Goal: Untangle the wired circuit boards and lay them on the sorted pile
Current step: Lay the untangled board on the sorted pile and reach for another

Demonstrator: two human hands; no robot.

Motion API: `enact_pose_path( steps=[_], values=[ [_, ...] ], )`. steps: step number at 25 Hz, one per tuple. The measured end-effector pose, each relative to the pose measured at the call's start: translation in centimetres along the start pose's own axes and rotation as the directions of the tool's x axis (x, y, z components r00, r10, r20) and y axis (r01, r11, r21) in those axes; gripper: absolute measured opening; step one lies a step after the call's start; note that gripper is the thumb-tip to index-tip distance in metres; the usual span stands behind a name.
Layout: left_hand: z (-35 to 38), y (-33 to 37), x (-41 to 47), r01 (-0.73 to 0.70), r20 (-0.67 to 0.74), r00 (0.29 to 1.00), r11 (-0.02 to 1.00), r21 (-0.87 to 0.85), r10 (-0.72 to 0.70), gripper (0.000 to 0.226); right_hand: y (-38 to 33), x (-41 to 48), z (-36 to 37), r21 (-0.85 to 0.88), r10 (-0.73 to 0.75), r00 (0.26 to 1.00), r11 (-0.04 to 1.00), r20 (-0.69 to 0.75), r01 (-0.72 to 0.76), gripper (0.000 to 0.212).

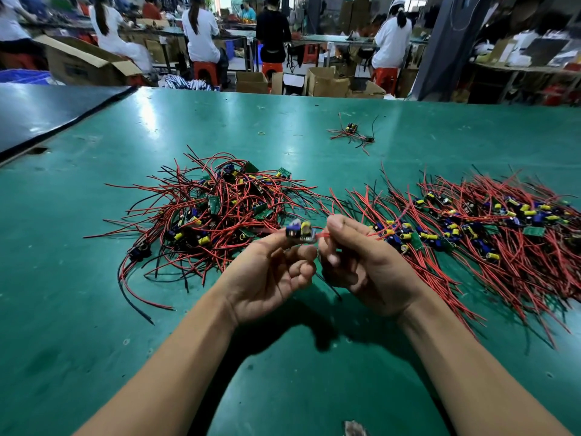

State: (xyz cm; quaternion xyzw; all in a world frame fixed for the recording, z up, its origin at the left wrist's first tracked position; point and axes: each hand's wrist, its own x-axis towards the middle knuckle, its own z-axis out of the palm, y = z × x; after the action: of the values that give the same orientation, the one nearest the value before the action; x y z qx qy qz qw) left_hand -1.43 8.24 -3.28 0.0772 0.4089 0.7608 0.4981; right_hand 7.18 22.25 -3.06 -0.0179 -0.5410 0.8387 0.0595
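A small circuit board (298, 232) with a blue and a yellow part is held up above the green table (94, 309), pinched in the fingertips of my left hand (270, 275). My right hand (358, 259) pinches the red wires coming off the board's right side. Behind my left hand lies the tangled pile (213, 212) of boards with red and black wires. To the right the sorted pile (478, 228) spreads out, its boards in a row and its wires lying roughly parallel.
A small separate cluster of boards and wires (352, 133) lies further back, with a yellow rubber band (261, 133) near it. A dark mat (47, 111) covers the table's far left. Beyond the table, people sit on stools among cardboard boxes.
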Motion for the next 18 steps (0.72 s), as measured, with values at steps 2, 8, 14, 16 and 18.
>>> enact_pose_path(
  steps=[2,8,14,16,18],
  values=[
    [0.0,0.3,-0.2,0.027,0.047,0.998,0.998,0.065,-0.03,0.035,-0.1,-0.2,-0.1,-0.022,0.067,0.997,0.998,0.038,-0.066,0.029],
    [0.0,-0.6,-0.1,-0.133,0.115,0.987,0.977,0.166,0.115,0.011,-0.2,0.6,-0.7,-0.039,0.155,0.974,0.986,-0.164,-0.163,0.029],
    [-0.2,-1.8,0.7,-0.153,-0.004,0.985,0.875,0.46,0.175,0.013,1.0,1.1,-1.0,-0.215,0.13,0.935,0.954,-0.329,-0.208,0.028],
    [-0.1,-2.0,0.8,-0.123,-0.034,0.986,0.845,0.521,0.164,0.007,1.1,1.1,-0.8,-0.254,0.092,0.951,0.952,-0.295,-0.171,0.034],
    [0.0,-2.1,0.9,-0.11,-0.057,0.985,0.843,0.527,0.165,0.007,1.2,1.0,-0.6,-0.286,0.078,0.966,0.946,-0.248,-0.15,0.038]
  ],
)
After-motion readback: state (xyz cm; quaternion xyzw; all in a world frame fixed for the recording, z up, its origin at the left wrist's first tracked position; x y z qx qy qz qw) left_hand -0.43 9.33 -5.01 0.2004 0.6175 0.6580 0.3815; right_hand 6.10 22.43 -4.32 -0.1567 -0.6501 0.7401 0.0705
